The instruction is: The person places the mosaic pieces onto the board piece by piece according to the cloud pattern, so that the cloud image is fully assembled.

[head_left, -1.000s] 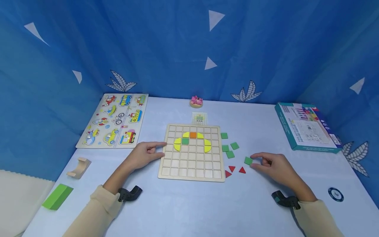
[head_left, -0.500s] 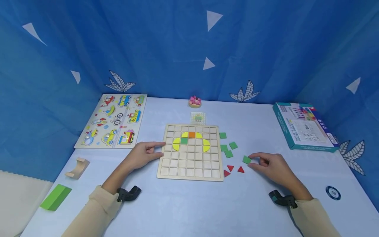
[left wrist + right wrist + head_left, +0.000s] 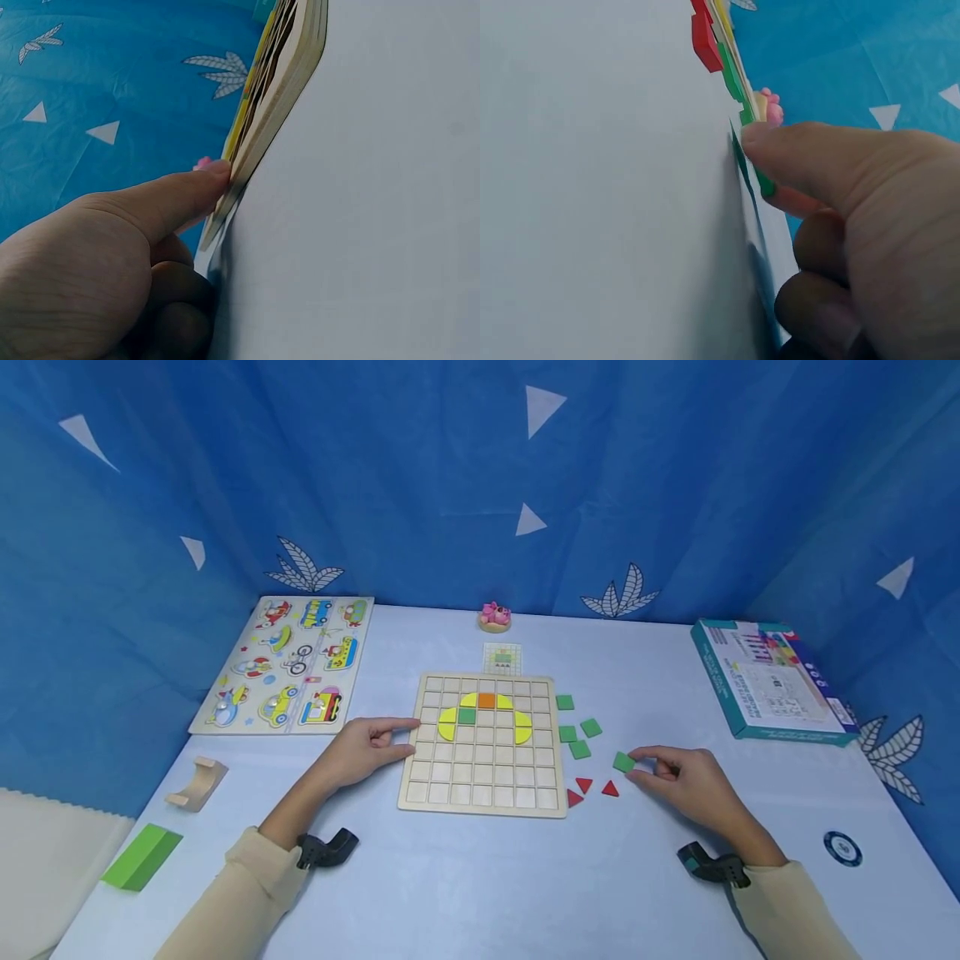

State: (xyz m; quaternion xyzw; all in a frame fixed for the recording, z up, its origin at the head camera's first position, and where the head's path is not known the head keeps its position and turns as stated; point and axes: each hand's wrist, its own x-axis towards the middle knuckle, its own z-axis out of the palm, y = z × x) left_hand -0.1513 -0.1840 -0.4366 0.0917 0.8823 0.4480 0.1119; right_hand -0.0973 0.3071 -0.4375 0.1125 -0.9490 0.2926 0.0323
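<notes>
A square wooden grid board (image 3: 483,768) lies mid-table, bearing yellow curved pieces (image 3: 522,727), an orange square tile (image 3: 487,701) and a green square tile in its upper part. My left hand (image 3: 362,752) touches the board's left edge with thumb and index fingertips set apart. In the left wrist view, the thumb (image 3: 176,196) presses against the board's side. To the right of the board, my right hand (image 3: 686,779) pinches another green square tile (image 3: 623,762) between thumb and index finger. Loose green tiles (image 3: 567,734) and red triangles (image 3: 583,785) lie between board and right hand.
Behind the board are a small pattern card (image 3: 502,659) and a pink figurine (image 3: 495,617). A vehicle puzzle board (image 3: 288,664) stands back left, a teal box (image 3: 776,681) back right. At left lie a wooden arch (image 3: 198,785) and green block (image 3: 142,857); at right, a round chip (image 3: 843,849).
My right hand, pinching the green tile, has shifted very slightly to the left. The left hand stays at the board's edge, and the board's pieces are unchanged.
</notes>
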